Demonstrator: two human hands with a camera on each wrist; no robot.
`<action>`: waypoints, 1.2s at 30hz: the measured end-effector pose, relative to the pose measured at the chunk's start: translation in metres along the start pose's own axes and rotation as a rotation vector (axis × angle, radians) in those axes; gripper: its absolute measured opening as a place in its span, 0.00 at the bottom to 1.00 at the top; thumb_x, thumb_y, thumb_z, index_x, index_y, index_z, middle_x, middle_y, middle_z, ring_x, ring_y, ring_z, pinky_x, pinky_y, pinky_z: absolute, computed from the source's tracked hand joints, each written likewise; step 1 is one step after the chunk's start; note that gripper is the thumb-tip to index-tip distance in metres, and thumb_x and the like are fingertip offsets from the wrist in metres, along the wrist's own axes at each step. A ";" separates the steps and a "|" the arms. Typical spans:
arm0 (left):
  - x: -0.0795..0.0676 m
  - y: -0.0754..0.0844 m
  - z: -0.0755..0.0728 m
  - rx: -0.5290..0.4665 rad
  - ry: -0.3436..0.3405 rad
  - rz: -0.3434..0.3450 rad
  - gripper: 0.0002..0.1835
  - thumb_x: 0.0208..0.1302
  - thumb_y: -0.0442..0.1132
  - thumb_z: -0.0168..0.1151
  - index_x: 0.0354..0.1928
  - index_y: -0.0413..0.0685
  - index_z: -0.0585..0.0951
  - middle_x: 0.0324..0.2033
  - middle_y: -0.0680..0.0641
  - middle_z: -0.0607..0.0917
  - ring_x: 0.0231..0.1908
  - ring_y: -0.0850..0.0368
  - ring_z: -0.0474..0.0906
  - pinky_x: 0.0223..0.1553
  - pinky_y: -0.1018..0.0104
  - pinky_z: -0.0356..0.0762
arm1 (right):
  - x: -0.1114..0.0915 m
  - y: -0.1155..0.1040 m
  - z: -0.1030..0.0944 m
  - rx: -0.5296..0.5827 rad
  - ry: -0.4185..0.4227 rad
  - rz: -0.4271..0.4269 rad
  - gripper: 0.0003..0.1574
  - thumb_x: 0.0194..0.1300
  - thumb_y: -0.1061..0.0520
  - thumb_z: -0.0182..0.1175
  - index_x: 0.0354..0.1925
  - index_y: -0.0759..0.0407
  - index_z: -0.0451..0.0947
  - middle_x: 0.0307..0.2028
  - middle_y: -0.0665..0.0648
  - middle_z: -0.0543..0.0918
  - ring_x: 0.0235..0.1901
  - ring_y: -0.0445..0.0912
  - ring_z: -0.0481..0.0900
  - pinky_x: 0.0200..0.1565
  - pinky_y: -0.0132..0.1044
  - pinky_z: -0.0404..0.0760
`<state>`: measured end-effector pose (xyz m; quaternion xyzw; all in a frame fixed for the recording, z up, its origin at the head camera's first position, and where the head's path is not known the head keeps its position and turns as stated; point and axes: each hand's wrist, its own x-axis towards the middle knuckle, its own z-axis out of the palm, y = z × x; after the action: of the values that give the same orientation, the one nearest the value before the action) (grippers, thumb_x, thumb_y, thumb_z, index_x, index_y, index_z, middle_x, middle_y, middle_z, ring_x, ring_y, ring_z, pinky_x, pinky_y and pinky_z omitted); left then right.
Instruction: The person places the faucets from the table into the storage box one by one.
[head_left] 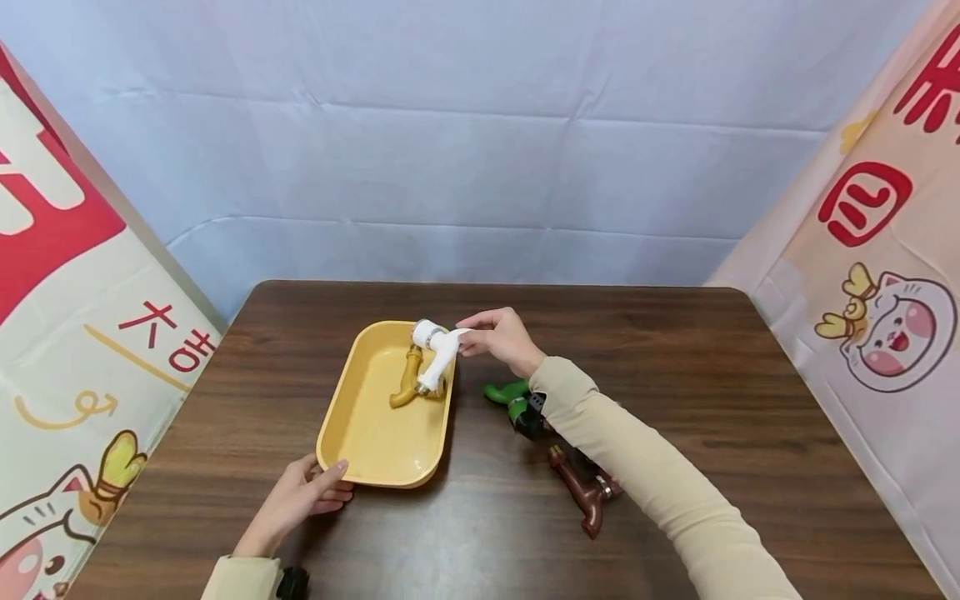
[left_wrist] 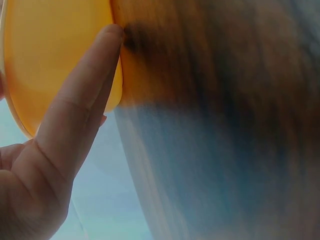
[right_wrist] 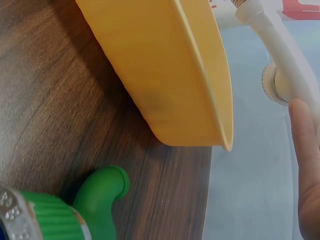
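Note:
My right hand (head_left: 504, 340) pinches the spout end of a white faucet (head_left: 442, 353) and holds it above the right side of a yellow basin (head_left: 367, 437). In the right wrist view, the white faucet (right_wrist: 285, 47) hangs higher than the basin's rim (right_wrist: 199, 60). A mustard-yellow faucet (head_left: 408, 382) lies inside the basin, partly hidden beneath the white one. At the near left corner, my left hand (head_left: 298, 498) grips the basin rim, thumb on top and fingers underneath. In the left wrist view, an outstretched finger (left_wrist: 75, 100) lies along the basin's outside.
Right of the basin, a green faucet (head_left: 517, 402) with a black part lies below my right wrist. Nearer to me is a reddish-brown faucet (head_left: 582, 493), partly covered by my right forearm. Everything stands on a dark wooden table (head_left: 675, 333) with a pale cloth (head_left: 450, 167) behind it.

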<state>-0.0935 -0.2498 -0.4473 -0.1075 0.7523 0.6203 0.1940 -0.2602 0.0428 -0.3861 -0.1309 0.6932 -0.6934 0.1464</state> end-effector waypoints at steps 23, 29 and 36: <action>0.001 0.003 -0.001 0.018 0.001 -0.007 0.25 0.68 0.42 0.50 0.56 0.26 0.62 0.35 0.34 0.82 0.35 0.45 0.81 0.37 0.56 0.80 | 0.009 0.000 0.013 -0.048 0.038 0.102 0.16 0.57 0.69 0.60 0.45 0.77 0.75 0.33 0.69 0.82 0.33 0.61 0.81 0.39 0.45 0.81; 0.001 0.003 -0.001 0.018 0.000 -0.001 0.26 0.68 0.43 0.51 0.55 0.26 0.62 0.35 0.34 0.82 0.35 0.45 0.81 0.37 0.56 0.80 | 0.011 -0.001 0.016 -0.050 0.057 0.107 0.16 0.56 0.70 0.60 0.44 0.77 0.75 0.35 0.70 0.81 0.31 0.59 0.82 0.39 0.47 0.81; 0.000 0.003 -0.001 0.013 0.014 -0.015 0.24 0.68 0.42 0.51 0.54 0.27 0.63 0.35 0.35 0.82 0.35 0.45 0.81 0.37 0.56 0.80 | 0.013 -0.001 0.019 -0.072 0.073 0.117 0.16 0.56 0.70 0.60 0.44 0.77 0.75 0.34 0.69 0.82 0.28 0.54 0.82 0.38 0.45 0.81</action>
<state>-0.0953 -0.2501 -0.4446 -0.1161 0.7569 0.6131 0.1941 -0.2649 0.0201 -0.3856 -0.0699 0.7292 -0.6625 0.1563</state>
